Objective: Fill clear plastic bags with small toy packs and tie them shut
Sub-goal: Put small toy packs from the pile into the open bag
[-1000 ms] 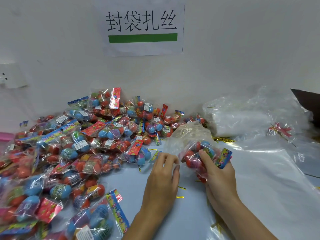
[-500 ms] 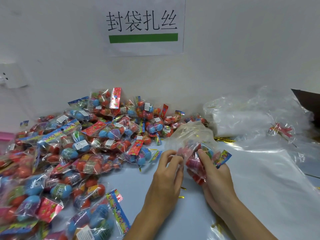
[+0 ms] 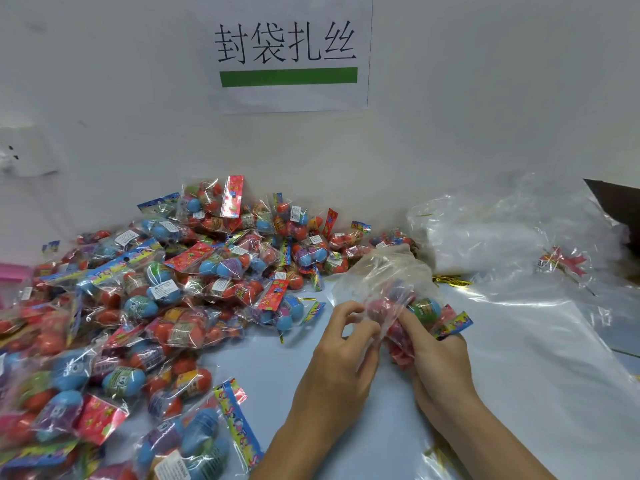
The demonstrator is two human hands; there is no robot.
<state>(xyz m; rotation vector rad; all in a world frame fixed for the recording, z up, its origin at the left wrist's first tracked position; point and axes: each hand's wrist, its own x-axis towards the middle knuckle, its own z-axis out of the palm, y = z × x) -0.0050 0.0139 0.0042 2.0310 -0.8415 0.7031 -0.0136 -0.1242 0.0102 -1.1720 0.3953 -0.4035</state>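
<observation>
One clear bag, part filled, is held between our two hands above the near middle of the table. Our right hand curls under and round its bottom, where a toy pack with red and green eggs sits; that pack's card header pokes out toward the right edge. Our left hand, just beside on the left, pinches the loose film. The bag's mouth points away from us, toward the wall, so gathering the neck looks like the next step. Gold twist ties lie just beyond the bag. Many toy packs are heaped over the left side; spare bags are stacked at the far right.
</observation>
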